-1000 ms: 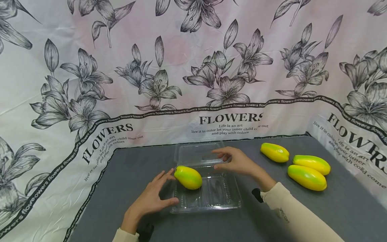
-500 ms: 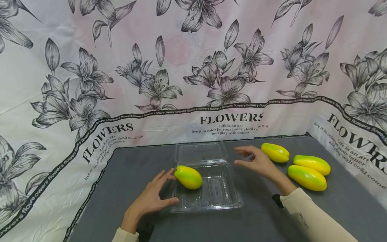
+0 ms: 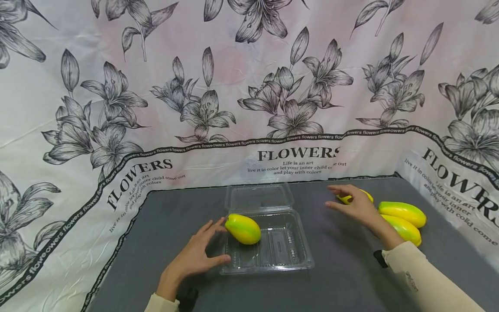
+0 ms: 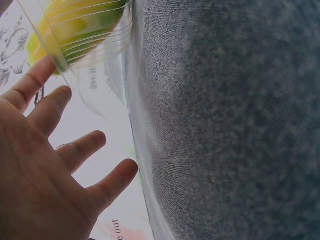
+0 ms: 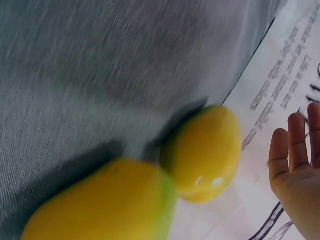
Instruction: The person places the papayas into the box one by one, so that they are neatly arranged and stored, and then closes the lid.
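Note:
A clear plastic clamshell box point(image 3: 280, 249) lies on the table, its lid point(image 3: 259, 197) folded back. One yellow-green papaya point(image 3: 243, 229) sits in the left part of its base. Beside the box's left edge is my left hand point(image 3: 195, 255), fingers spread; in the left wrist view a fingertip point(image 4: 44, 70) meets the clear wall. My right hand point(image 3: 358, 210), loosely curved and holding nothing, hovers by the papayas at the right. It partly covers the far papaya point(image 3: 366, 196) and a near one point(image 3: 407, 229); another papaya point(image 3: 403, 213) lies against the near one.
The grey table point(image 3: 312, 290) ends at a white flower-printed cloth point(image 3: 218, 167), which hangs behind and along both sides. In the right wrist view, two papayas fill the lower middle, one papaya point(image 5: 110, 205) closer to the camera.
My right hand has moved right, from over the box's right side to the papayas. The left hand, the box and the papaya inside have stayed in place.

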Tool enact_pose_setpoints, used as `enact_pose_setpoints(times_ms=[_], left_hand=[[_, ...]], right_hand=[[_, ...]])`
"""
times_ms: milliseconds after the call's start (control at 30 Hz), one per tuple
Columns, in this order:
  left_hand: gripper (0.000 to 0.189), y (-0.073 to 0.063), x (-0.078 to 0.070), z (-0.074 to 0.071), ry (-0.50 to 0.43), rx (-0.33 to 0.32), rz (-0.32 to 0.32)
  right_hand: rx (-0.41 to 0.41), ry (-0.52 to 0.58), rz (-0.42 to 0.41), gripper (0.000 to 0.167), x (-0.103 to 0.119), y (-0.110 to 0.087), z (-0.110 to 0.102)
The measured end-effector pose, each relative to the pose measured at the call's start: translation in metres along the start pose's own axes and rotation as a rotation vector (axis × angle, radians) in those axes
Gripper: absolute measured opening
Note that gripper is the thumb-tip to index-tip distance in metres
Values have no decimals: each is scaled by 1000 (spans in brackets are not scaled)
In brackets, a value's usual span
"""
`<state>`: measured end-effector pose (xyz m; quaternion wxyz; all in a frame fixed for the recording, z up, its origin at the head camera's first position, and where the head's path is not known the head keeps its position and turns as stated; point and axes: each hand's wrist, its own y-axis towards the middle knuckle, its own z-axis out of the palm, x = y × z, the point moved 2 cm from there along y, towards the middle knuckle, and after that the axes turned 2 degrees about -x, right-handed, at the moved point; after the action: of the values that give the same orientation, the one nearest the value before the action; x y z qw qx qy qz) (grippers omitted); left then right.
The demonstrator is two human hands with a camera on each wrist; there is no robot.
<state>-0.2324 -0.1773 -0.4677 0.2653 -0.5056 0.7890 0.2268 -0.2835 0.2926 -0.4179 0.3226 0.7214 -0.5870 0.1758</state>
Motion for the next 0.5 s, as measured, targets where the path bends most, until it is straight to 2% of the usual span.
enact_pose_setpoints(times_ms=[233, 500], left_hand=[[65, 0, 0, 1, -4, 2, -6], [63, 1, 1, 1, -1, 1, -1]], right_hand=[[-43, -32, 3, 60, -19, 2, -17], [-45, -56, 25, 58, -35, 4, -29]])
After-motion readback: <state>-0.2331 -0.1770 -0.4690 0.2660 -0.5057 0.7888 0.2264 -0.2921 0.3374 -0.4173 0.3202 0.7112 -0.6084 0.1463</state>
